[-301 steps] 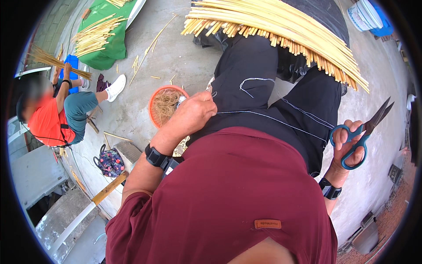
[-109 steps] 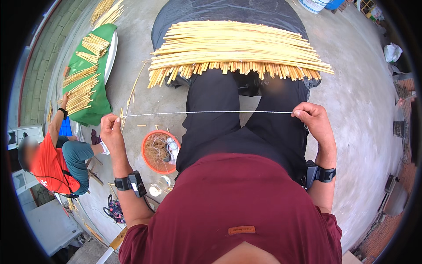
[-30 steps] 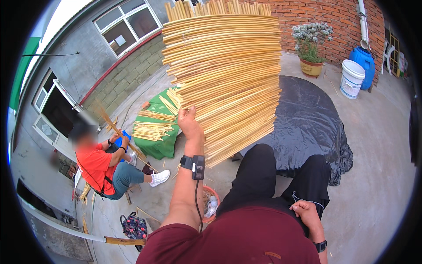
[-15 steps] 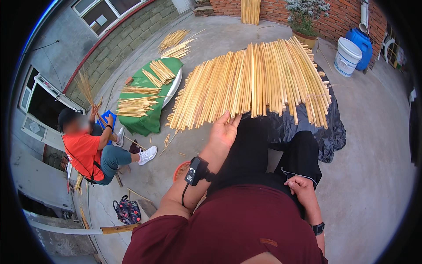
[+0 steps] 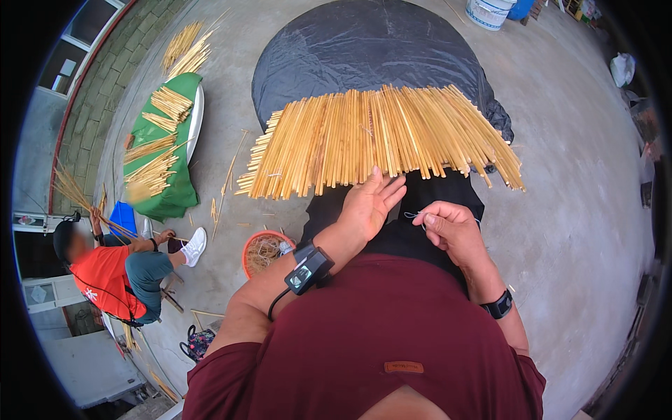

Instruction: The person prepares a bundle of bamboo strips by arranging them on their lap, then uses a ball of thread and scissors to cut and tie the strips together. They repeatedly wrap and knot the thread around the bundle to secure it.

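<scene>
A wide mat of straw-coloured stalks (image 5: 378,136), laid side by side, lies in front of me, its near edge over my lap. Small bits of pale thread show on it. My left hand (image 5: 369,203) is palm up with fingers spread at the mat's near edge, its fingertips at the stalk ends; whether they press on them I cannot tell. To the right, my right hand (image 5: 451,229) pinches a thin pale string (image 5: 413,215) above my dark trousers. A small loop of it sticks out past the fingertips.
The mat's far part rests on a round table covered in black plastic (image 5: 371,42). At left, a green cloth (image 5: 178,185) bears stalk bundles. An orange basket (image 5: 246,259) of fibres stands by my left arm. A person in red (image 5: 112,283) sits holding stalks. A white bucket (image 5: 488,12) stands far right.
My right hand has risen toward the mat's near edge with the string. The view has tipped downward, and the mat sits nearer, baring the black table cover. My left hand's fingers have spread.
</scene>
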Motion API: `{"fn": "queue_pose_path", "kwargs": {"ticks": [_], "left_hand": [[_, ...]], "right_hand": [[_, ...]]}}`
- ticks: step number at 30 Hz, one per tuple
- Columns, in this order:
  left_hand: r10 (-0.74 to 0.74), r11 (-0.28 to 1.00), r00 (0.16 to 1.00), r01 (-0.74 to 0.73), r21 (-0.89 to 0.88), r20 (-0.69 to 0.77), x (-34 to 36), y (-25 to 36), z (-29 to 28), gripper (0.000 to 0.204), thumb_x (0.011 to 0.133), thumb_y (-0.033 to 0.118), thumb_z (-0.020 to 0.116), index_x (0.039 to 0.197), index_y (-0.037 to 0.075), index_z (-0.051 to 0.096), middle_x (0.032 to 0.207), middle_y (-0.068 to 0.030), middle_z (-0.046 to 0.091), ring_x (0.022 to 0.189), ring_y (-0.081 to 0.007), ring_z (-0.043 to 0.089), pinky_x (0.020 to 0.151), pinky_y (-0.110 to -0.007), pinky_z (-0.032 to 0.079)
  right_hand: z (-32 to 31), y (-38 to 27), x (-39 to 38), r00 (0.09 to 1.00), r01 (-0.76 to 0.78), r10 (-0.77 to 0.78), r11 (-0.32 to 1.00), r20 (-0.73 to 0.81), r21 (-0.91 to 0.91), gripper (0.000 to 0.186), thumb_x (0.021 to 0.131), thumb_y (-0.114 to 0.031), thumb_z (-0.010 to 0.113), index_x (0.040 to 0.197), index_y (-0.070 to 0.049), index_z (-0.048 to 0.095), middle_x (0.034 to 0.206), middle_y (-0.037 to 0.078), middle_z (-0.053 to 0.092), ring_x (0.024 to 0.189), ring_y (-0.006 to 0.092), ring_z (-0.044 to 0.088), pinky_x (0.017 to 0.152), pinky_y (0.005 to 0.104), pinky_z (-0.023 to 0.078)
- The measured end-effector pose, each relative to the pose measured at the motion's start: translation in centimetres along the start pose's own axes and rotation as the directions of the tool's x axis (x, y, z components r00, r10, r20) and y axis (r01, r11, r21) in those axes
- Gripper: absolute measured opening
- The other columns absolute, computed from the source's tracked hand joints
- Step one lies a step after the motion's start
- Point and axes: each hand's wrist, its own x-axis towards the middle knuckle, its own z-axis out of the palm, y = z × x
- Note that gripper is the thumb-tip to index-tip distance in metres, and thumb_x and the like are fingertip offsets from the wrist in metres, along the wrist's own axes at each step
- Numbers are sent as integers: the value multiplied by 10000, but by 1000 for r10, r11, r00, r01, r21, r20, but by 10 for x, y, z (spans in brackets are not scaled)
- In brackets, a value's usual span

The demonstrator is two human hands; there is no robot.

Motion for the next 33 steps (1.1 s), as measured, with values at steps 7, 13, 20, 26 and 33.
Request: {"fn": "queue_pose_path", "kwargs": {"ticks": [7,13,20,26,33], "left_hand": [[-314,824,875,57,564,369,-53,33,8,340,951,179,582,1223,-24,560,1130,-153,629,989,-228,651,754,-334,576],[-76,829,932,-138,542,355,-64,30,22,300,925,125,619,1196,-2,596,1027,-96,643,891,-161,633,711,-282,550],[173,653,867,-456,604,468,-55,20,11,93,897,41,618,963,-12,656,936,-51,633,839,-95,600,710,-243,514],[198,649,888,-435,623,414,-49,21,12,27,900,18,579,875,12,590,1023,-78,606,862,-132,604,784,-273,500],[174,-700,689,-416,580,704,-12,51,-13,554,810,187,724,1295,74,481,1422,-153,427,1312,-343,400,1057,-465,350]], "right_hand": [[9,-6,7,999,37,-31,953,-25,301,194,970,-194,561,904,-25,631,571,-31,468,460,13,333,394,166,230],[19,-11,6,1000,3,-1,994,-17,107,171,957,-144,565,896,-16,661,620,-32,514,502,16,384,432,177,274],[27,-5,7,1000,19,-18,999,19,-44,108,933,-99,592,888,-21,653,674,-43,535,556,18,424,483,167,310],[21,2,15,989,123,-122,992,-81,11,79,919,-94,617,860,-43,625,664,-53,527,551,6,411,466,166,292],[10,-13,11,964,219,-218,976,-150,-9,75,911,-86,629,849,-45,619,645,-57,528,502,-1,389,434,162,271]]}}
